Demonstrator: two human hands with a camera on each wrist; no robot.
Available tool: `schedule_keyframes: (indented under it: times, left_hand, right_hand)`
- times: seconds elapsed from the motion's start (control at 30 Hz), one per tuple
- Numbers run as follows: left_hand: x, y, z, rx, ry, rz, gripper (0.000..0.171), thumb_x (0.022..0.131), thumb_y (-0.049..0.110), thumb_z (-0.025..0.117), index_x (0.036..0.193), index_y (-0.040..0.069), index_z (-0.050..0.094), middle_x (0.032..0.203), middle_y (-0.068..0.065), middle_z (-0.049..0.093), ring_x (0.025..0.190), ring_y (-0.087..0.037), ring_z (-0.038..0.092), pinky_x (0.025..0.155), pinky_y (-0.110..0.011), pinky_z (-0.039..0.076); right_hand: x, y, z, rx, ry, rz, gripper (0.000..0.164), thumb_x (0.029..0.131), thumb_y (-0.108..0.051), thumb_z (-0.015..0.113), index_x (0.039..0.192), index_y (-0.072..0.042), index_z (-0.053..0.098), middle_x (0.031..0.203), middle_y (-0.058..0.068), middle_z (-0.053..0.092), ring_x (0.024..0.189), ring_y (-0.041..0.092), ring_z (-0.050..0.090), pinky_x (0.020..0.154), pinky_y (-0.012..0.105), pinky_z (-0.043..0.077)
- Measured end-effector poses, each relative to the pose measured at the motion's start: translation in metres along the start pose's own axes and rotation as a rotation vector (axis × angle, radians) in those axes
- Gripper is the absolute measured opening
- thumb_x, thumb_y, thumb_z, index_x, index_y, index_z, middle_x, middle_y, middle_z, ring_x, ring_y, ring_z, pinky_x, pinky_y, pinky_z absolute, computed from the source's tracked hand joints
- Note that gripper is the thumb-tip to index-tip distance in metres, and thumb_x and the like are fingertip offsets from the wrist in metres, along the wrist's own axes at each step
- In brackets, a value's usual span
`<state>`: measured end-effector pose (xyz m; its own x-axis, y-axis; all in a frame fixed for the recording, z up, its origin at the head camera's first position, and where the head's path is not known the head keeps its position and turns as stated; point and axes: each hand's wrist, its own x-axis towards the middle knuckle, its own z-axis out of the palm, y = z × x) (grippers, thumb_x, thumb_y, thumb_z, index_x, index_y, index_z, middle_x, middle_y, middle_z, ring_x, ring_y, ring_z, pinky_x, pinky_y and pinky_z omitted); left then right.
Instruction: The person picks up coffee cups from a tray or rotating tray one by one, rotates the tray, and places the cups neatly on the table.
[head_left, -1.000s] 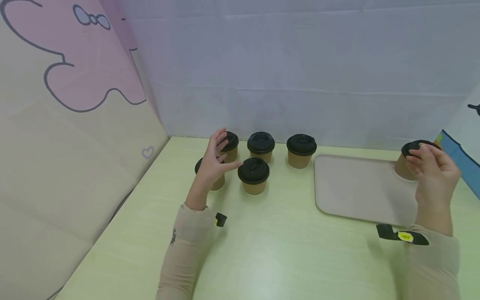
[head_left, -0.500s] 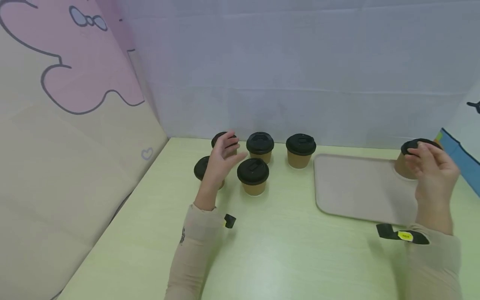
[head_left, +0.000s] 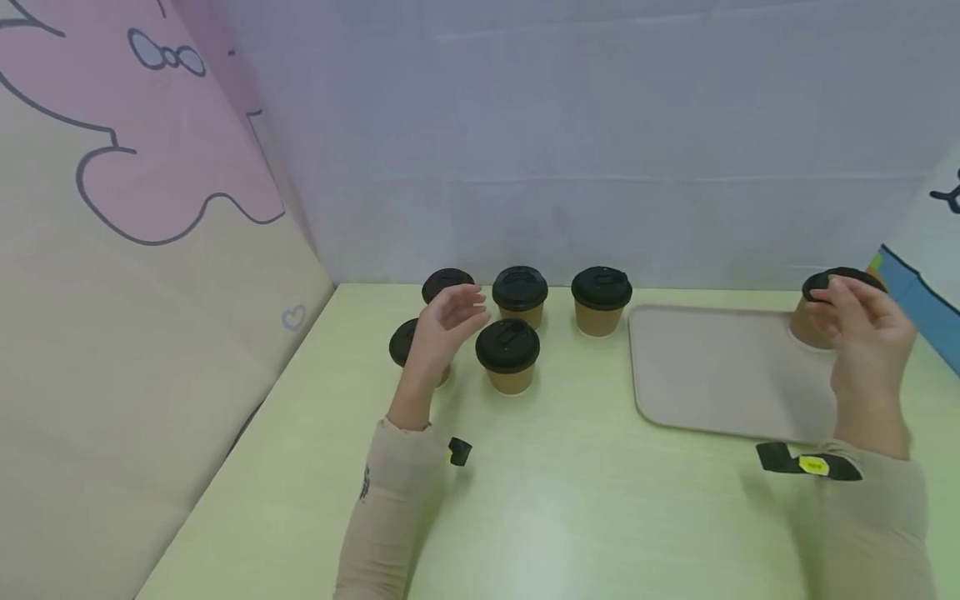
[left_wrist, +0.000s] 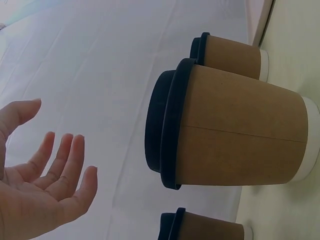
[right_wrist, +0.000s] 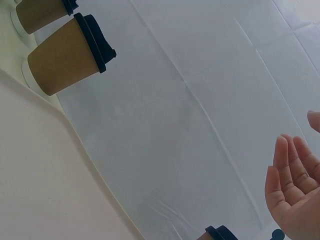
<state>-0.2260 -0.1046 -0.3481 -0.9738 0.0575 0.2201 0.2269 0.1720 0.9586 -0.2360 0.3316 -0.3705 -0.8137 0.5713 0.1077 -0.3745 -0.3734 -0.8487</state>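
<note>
My left hand, its fingers spread and lightly bent, hovers among brown paper cups with black lids. Nearest to it in the head view are a front cup and a front left cup that it partly hides. A back left cup shows behind the fingers. The left wrist view has a gap between this hand and a large cup. My right hand is held up in front of a lidded cup on the tray. Its loosely bent fingers hold nothing.
Two more lidded cups, a back middle cup and a back right cup, stand along the rear of the pale table. A beige tray lies right of them. A light sheet rises behind the table.
My left hand has shifted right and a little lower, and its fingers have drawn closer together. The right hand has stayed nearly in place. The head view has tilted slightly.
</note>
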Motion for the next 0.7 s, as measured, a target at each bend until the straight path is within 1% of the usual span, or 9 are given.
schedule_keyframes:
  times: [0.17, 0.27, 0.47, 0.6, 0.7]
  left_hand:
    - [-0.001, -0.003, 0.001, 0.01, 0.007, 0.007, 0.041, 0.085, 0.011, 0.066, 0.123, 0.004, 0.052, 0.119, -0.013, 0.058, 0.108, -0.022, 0.059, 0.097, -0.034, 0.045]
    - [-0.001, -0.003, 0.001, 0.022, 0.005, 0.01, 0.038, 0.085, 0.013, 0.066, 0.12, 0.003, 0.054, 0.117, -0.013, 0.06, 0.107, -0.021, 0.059, 0.096, -0.034, 0.045]
    - [0.0, -0.003, -0.005, 0.056, 0.011, 0.016, 0.033, 0.086, 0.015, 0.066, 0.115, 0.005, 0.058, 0.114, -0.01, 0.062, 0.104, -0.017, 0.061, 0.094, -0.031, 0.047]
    - [0.0, -0.003, -0.009, 0.046, 0.029, 0.02, 0.028, 0.086, 0.013, 0.065, 0.112, 0.006, 0.059, 0.11, -0.008, 0.063, 0.1, -0.013, 0.061, 0.09, -0.026, 0.048]
    - [0.0, -0.002, -0.012, 0.041, 0.036, 0.02, 0.027, 0.086, 0.013, 0.065, 0.111, 0.006, 0.06, 0.108, -0.007, 0.063, 0.098, -0.012, 0.061, 0.088, -0.025, 0.048]
  right_hand:
    - [0.0, -0.002, 0.0, 0.023, -0.032, 0.038, 0.024, 0.075, -0.011, 0.075, 0.095, 0.0, 0.066, 0.076, 0.004, 0.069, 0.062, 0.011, 0.066, 0.058, 0.015, 0.052]
    - [-0.001, -0.002, 0.0, 0.01, -0.037, 0.047, 0.024, 0.075, -0.011, 0.075, 0.095, -0.001, 0.066, 0.076, 0.003, 0.069, 0.062, 0.01, 0.066, 0.058, 0.015, 0.052]
    - [-0.002, -0.002, 0.003, 0.001, -0.04, 0.042, 0.021, 0.077, -0.01, 0.073, 0.095, -0.001, 0.066, 0.074, 0.001, 0.069, 0.061, 0.01, 0.066, 0.057, 0.015, 0.052]
    - [-0.002, -0.001, 0.004, 0.019, -0.056, 0.038, 0.018, 0.078, -0.008, 0.072, 0.094, -0.001, 0.066, 0.074, 0.002, 0.07, 0.061, 0.01, 0.066, 0.058, 0.016, 0.052]
    - [-0.003, -0.001, 0.004, -0.004, -0.064, 0.039, 0.02, 0.078, -0.01, 0.072, 0.095, -0.002, 0.066, 0.075, 0.001, 0.07, 0.062, 0.009, 0.066, 0.059, 0.015, 0.052]
